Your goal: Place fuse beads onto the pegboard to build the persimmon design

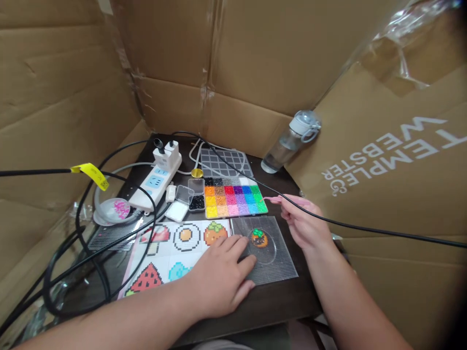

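My right hand (304, 218) pinches a pair of pink tweezers (273, 199). Their tip reaches the green beads at the right edge of the compartment box of coloured beads (236, 198). Palm down, with fingers stretched out, my left hand (226, 272) lies across the pattern sheet (164, 253) and the left edge of the clear pegboard (282, 253). On the pegboard sits a small bead figure (259, 238), orange with green on top and some dark beads. The sheet shows pixel pictures, among them a fried egg, a watermelon slice and an orange fruit.
A white power strip (153, 184) with plugs stands at the left. Black cables (76, 233) loop over the table's left side, and one crosses before my right hand. A water bottle (288, 143) leans at the back right. Cardboard walls (262, 53) enclose the table.
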Available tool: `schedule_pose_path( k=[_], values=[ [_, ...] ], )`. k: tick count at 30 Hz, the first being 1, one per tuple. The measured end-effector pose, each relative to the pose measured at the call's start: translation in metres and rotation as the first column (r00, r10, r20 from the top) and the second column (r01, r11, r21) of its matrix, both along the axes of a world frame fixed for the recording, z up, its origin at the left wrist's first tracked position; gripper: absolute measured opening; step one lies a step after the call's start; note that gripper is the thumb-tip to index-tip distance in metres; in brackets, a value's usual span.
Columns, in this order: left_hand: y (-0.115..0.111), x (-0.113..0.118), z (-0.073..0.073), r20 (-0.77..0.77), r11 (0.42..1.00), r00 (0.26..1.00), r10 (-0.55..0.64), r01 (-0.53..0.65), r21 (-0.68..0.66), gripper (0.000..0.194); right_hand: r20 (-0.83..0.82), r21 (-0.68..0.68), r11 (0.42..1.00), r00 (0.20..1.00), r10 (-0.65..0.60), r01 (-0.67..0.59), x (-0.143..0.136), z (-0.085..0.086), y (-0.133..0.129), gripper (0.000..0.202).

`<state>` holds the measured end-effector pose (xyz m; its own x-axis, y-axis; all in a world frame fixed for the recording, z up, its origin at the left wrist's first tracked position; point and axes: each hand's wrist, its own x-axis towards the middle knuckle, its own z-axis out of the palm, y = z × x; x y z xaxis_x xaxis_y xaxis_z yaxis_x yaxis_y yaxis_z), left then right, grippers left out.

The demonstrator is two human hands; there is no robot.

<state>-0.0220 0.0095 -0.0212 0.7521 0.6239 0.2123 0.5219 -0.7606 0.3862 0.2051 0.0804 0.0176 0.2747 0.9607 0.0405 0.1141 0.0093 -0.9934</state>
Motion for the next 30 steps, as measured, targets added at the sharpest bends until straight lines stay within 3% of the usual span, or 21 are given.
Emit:
schedule_pose_path(
  k=[5,11,16,30],
  values=[
    [-0.001,0.001,-0.001,0.012,1.0,1.0,-0.009,0.009,-0.006,0.035,0.067,-0.019,0.999,0.997,0.046,-0.045,0.011,-0.02,-0.041,0.02],
    [0.0,0.001,-0.001,0.002,1.0,1.0,-0.006,0.006,0.006,0.034,0.338,0.033,0.997,0.94,0.054,-0.069,0.018,-0.036,-0.07,0.017],
    [0.0,0.002,-0.003,-0.001,1.0,1.0,-0.013,0.013,0.028,0.035,0.393,0.076,0.996,0.919,0.017,-0.051,0.017,-0.039,-0.075,0.016],
    [0.001,0.002,-0.004,0.043,0.999,0.999,-0.019,0.018,0.03,0.034,0.408,0.06,0.992,0.91,0.077,-0.111,0.008,-0.038,-0.075,0.015]
  ],
)
